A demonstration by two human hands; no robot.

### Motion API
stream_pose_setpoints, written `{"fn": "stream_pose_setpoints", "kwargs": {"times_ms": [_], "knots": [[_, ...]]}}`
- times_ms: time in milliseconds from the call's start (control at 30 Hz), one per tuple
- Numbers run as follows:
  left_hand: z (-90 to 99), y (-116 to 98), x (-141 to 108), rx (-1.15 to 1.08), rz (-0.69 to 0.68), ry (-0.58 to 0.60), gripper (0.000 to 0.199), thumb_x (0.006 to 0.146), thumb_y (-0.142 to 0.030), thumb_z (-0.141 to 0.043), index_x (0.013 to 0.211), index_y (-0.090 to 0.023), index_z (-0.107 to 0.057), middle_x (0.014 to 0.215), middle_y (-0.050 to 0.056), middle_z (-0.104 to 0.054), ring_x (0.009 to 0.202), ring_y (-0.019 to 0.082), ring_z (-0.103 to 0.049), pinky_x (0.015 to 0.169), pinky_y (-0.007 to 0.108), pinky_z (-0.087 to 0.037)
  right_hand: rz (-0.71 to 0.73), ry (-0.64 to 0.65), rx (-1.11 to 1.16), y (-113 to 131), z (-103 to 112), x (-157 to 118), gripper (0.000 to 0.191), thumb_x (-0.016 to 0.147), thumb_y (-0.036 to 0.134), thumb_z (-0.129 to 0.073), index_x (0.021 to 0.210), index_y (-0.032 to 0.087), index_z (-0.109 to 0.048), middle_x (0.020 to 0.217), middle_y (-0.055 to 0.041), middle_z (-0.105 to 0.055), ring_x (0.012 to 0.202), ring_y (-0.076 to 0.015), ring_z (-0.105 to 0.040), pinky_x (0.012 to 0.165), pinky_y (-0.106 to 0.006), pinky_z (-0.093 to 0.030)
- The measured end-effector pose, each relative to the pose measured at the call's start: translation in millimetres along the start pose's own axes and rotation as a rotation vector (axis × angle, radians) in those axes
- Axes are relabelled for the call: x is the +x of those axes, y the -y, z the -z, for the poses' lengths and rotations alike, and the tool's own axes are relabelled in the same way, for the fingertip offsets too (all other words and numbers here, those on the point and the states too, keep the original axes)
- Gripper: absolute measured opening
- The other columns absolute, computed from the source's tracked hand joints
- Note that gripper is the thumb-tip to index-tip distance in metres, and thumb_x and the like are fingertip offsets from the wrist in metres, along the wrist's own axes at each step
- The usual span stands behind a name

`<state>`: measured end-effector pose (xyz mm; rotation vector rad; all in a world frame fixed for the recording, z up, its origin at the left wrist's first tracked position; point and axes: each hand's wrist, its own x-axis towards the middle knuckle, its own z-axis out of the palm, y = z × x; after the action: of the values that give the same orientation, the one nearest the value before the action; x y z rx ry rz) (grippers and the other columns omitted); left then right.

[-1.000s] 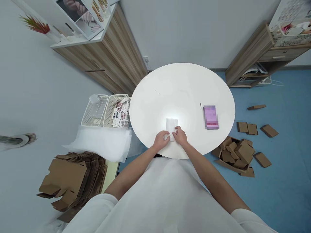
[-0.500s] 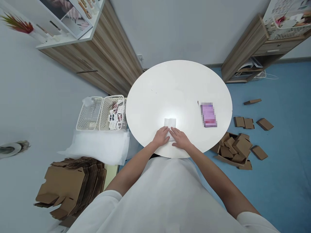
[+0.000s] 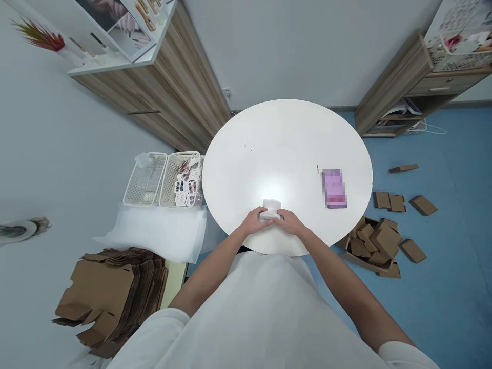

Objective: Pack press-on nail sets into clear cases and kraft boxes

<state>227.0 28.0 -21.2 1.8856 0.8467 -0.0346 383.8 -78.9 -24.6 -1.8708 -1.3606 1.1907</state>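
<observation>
A small white folded packet, seemingly of the same thin wrapping sheet as the stack at left, is at the front of the white oval table. My left hand grips its left side with the fingers curled in. On the right side my right hand holds it the same way, thumbs near each other at the front edge. The packet bulges a little, and its contents cannot be seen. Right of the hands lies a purple box, blurred by pixels.
Two white baskets, one with printed cards, stand left of the table above white wrapping sheets. Flat cardboard blanks are stacked at lower left. Small brown boxes fill a carton and lie about on the blue floor.
Both hands went from lying flat over the packet, fingertips on top, to gripping its two sides. The packet now looks shorter and rounded. The view shifted slightly.
</observation>
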Motion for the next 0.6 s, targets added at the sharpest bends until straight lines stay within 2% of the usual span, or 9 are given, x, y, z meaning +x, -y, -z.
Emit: {"fn": "stream_pose_setpoints", "kwargs": {"times_ms": [100,200,267,367,500,600], "knots": [[-5.8,7,8,-0.012,0.059,-0.088,0.033,0.07,-0.04,-0.058,0.097,-0.021,-0.056,0.1,0.005,-0.059,0.091,0.019,-0.055,0.078,0.03,-0.044,-0.107,-0.065,0.054,-1,0,11,0.04,0.081,0.051,-0.034,0.067,0.02,-0.054,0.07,0.0,-0.055,0.06,-0.0123,-0.047,0.052,-0.023,-0.035],[-10.8,14,18,-0.094,0.139,-0.154,0.03,0.073,-0.04,-0.055,0.095,-0.019,-0.054,0.09,0.004,-0.061,0.081,0.016,-0.057,0.072,0.029,-0.045,-0.228,-0.152,0.059,-2,-3,22,0.045,0.082,0.053,-0.028,0.066,0.019,-0.052,0.066,-0.0007,-0.053,0.06,-0.0131,-0.048,0.053,-0.024,-0.035],[-12.9,17,24,-0.133,0.213,-0.219,0.034,0.071,-0.04,-0.058,0.096,-0.018,-0.052,0.085,0.003,-0.061,0.076,0.015,-0.058,0.07,0.029,-0.045,-0.295,-0.214,0.077,-4,-7,25,0.039,0.083,0.049,-0.029,0.081,0.019,-0.054,0.071,-0.0012,-0.055,0.066,-0.0141,-0.051,0.058,-0.024,-0.037],[-14.8,17,30,-0.11,0.292,-0.277,0.033,0.07,-0.041,-0.059,0.093,-0.018,-0.054,0.08,0.003,-0.061,0.073,0.015,-0.057,0.067,0.028,-0.045,-0.326,-0.291,0.067,-6,-14,25,0.035,0.08,0.041,-0.041,0.108,0.02,-0.047,0.084,-0.0027,-0.056,0.076,-0.0149,-0.053,0.066,-0.024,-0.04],[-17.3,10,35,0.023,0.293,-0.309,0.031,0.073,-0.04,-0.056,0.094,-0.017,-0.057,0.093,0.006,-0.057,0.081,0.017,-0.056,0.074,0.029,-0.043,-0.324,-0.368,-0.049,-8,-20,23,0.044,0.078,0.035,-0.044,0.12,0.02,-0.04,0.103,-0.0068,-0.05,0.085,-0.0165,-0.052,0.071,-0.026,-0.042],[-19.7,4,36,0.119,0.302,-0.298,0.036,0.077,-0.04,-0.05,0.107,-0.019,-0.053,0.105,0.009,-0.049,0.087,0.019,-0.054,0.075,0.031,-0.042,-0.326,-0.348,-0.062,-9,-20,23,0.048,0.079,0.033,-0.043,0.126,0.022,-0.035,0.102,-0.0065,-0.049,0.087,-0.0169,-0.052,0.072,-0.027,-0.042]]}}
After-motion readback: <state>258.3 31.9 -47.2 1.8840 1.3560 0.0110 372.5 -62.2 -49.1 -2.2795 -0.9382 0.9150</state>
